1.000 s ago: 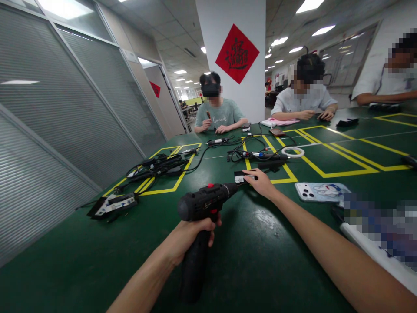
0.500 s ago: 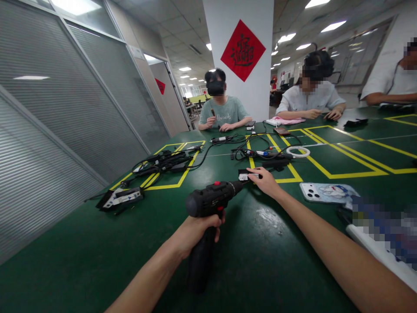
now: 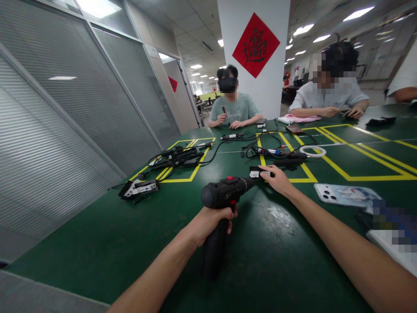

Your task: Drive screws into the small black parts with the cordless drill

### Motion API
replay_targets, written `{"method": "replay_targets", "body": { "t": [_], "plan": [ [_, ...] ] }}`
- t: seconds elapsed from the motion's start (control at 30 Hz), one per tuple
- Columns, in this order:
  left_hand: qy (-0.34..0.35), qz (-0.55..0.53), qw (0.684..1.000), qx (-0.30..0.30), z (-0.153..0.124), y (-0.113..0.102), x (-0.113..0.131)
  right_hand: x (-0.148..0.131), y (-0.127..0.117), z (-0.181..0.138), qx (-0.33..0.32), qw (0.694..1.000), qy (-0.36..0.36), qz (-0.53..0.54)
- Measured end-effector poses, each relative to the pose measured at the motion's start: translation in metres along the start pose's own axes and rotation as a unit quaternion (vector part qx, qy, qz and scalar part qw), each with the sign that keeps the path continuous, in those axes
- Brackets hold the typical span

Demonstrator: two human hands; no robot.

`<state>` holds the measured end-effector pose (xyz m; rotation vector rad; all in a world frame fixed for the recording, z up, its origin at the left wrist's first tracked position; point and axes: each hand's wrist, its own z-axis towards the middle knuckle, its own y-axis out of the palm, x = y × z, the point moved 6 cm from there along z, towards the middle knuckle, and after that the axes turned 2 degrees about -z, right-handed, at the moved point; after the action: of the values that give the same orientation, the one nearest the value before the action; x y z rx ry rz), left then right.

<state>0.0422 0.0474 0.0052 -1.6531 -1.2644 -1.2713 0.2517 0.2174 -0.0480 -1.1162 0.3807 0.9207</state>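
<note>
Head view, looking forward and down over a dark green tabletop (image 3: pixel 97 256): two bare forearms reach in from the lower edge and converge near the middle. The left forearm slants up and to the right from the bottom edge, its wrist raised above the table. At its end the left hand (image 3: pixel 211 221) is clenched around the upright handle of a black cordless drill with red buttons (image 3: pixel 224 192), the thumb side uppermost and the digits curling around to the handle's right side. The drill's rounded back end faces the wearer, and its chuck points forward and to the right. The right forearm stretches longer and lower, running from the lower right corner up and to the left, with the elbow outside the picture. Its right hand (image 3: pixel 279 180) stays close to the table, palm down, fingers extended leftward and grasping the right end of a small black block with a white face (image 3: pixel 254 174). That block sits just ahead of the chuck; whether the drill's tip touches it is too small to tell. Beyond the right hand lies a white plastic ring (image 3: pixel 312 151); to the right of the right forearm's wrist rests a phone in a pale blue printed case (image 3: pixel 347 194).
</note>
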Motion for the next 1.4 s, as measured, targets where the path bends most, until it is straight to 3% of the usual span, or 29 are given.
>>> {"method": "replay_targets", "body": {
  "t": [0.27, 1.4],
  "plan": [
    [-0.004, -0.003, 1.0, -0.004, -0.003, 0.0031, 0.0052, 0.0005, 0.0001, 0.0013, 0.025, 0.999, -0.008, 0.029],
    [-0.007, -0.005, 1.0, 0.005, -0.0028, 0.0028, 0.0046, 0.0003, 0.002, 0.0023, -0.009, 0.999, 0.005, 0.039]
  ]
}}
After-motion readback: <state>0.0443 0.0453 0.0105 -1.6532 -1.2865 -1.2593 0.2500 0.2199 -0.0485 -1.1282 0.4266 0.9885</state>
